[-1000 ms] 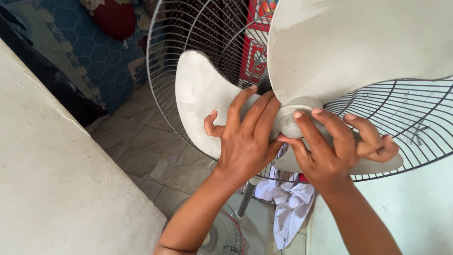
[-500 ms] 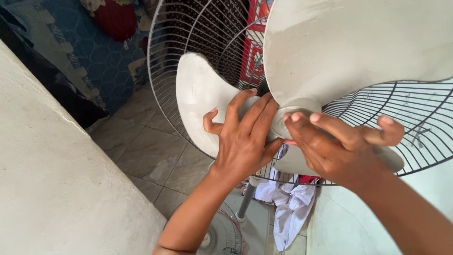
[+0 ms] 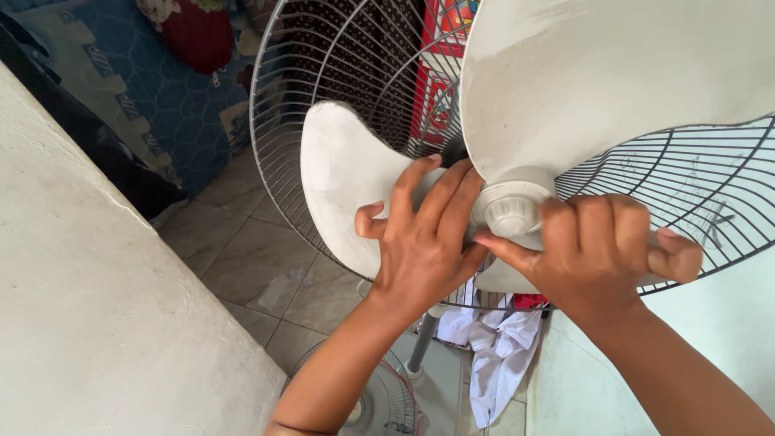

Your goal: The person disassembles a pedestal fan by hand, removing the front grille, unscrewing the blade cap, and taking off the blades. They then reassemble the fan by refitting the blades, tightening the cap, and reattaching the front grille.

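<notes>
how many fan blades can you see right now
3. One dusty white plastic fan blade lies under the left hand, one large blade fills the upper right, and a third is mostly hidden behind the right hand.

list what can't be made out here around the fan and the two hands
Head view only:
- Third fan blade: mostly hidden under the right hand.
- Hub cap: its near side is covered by the right thumb.
- Upper blade: cut off by the top and right edges.
- Fan stand: its base is hidden by the left forearm.
- Left hand: its palm lies unseen against the left blade.
</notes>
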A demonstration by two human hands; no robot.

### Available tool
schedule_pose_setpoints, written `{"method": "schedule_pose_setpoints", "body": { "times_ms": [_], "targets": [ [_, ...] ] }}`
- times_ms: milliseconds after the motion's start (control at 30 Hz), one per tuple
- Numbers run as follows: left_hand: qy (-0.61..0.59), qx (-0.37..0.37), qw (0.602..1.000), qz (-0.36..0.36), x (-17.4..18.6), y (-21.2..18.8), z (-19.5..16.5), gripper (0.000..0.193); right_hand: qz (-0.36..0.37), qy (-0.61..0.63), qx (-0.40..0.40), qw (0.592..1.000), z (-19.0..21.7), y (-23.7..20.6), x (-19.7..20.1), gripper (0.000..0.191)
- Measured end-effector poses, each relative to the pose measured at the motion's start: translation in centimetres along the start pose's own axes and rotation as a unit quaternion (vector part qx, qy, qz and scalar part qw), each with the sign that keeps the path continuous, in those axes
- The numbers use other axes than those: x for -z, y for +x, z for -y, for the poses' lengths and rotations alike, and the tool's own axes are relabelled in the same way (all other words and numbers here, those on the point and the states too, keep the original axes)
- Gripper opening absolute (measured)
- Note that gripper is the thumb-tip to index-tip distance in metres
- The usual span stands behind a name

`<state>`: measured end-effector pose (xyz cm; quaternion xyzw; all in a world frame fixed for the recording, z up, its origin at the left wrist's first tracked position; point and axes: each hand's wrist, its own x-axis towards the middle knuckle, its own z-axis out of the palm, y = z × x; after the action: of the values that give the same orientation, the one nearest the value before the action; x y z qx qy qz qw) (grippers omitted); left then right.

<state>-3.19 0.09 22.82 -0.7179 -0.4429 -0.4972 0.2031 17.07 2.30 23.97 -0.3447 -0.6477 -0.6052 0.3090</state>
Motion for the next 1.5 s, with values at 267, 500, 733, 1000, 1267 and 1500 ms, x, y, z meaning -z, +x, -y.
{"method": "schedule_pose_setpoints", "body": {
  "times_ms": [267, 500, 733, 1000, 1267, 1500],
  "targets": [
    [-0.032, -0.021, 0.999, -0.03, -0.2, 0.1, 0.2, 0.075, -0.001, 0.044, 0.066, 0.997, 0.3, 2.1, -0.5, 0.062],
    [-0.016, -0.039, 0.999, -0.01, 0.1, 0.4, 0.8, 0.076, -0.072, 0.015, 0.165, 0.984, -1.3, 3.8, -0.8, 0.055],
    [-0.025, -0.039, 0.999, -0.011, -0.2, 0.5, 1.8, 0.076, -0.136, 0.008, 0.28, 0.95, -2.5, 6.4, -1.2, 0.048],
    [-0.036, -0.054, 0.997, -0.03, -0.4, -0.1, 2.2, 0.071, -0.126, 0.036, 0.419, 0.898, -3.2, 8.4, -1.5, 0.049],
    [-0.015, -0.024, 1.0, 0.011, 0.3, 0.2, 1.7, 0.079, -0.118, -0.032, 0.332, 0.935, -2.8, 7.7, -0.6, 0.051],
    [-0.058, -0.021, 0.998, -0.026, 0.0, 0.2, 1.4, 0.075, -0.01, -0.076, 0.111, 0.991, -0.5, 4.4, 1.9, 0.059]
  ]
}}
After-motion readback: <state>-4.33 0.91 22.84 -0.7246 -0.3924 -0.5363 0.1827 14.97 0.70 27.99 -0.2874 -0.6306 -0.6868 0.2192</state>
